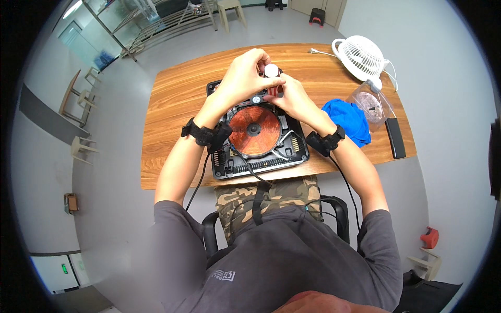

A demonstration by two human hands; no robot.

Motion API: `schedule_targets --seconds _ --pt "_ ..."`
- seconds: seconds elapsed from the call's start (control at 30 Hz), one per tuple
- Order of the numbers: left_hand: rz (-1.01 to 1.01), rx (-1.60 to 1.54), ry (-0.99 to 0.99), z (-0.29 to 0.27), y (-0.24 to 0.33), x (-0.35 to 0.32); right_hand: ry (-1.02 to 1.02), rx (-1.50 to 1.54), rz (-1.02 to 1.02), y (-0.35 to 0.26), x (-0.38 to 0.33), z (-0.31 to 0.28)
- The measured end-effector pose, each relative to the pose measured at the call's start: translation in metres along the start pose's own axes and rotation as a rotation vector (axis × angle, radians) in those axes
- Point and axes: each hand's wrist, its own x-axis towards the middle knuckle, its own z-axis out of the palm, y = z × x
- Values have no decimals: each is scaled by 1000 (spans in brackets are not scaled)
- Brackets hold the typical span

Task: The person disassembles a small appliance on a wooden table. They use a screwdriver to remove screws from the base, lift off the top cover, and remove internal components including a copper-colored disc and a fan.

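A small bottle with a round white cap [271, 70] and a red-and-white body is held upright between both hands over the far part of an opened induction cooker [298, 152]. My left hand [245, 75] is closed about the cap, its thumb lying just below it. Lower down, my right hand [293, 98] grips the bottle's body between thumb and fingers. Nearer to me, the cooker's copper coil [263, 136] lies exposed in its black housing, with pale wires at its right side. My hands hide most of the housing's far end.
Right of the cooker lie a blue cloth [347, 121], a clear plastic container [371, 107], a black flat device [395, 138] and a white fan-like appliance [361, 57] with a cord. The wooden table [180, 104] ends close to my lap. Cables run from both wrist straps.
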Motion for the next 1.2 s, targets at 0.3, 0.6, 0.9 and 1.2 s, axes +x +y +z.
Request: schedule_targets --seconds 0.3,0.6,0.9,1.2 --pt "25 -164 -54 0 5 0 20 69 33 -12 -4 -12" --pt "5 -29 5 7 5 1 -2 123 43 -7 -5 -7" --pt "-253 -241 38 14 6 4 87 102 60 -11 -6 -16" --pt "-76 112 -421 38 -44 -26 145 119 42 -5 -5 -19"
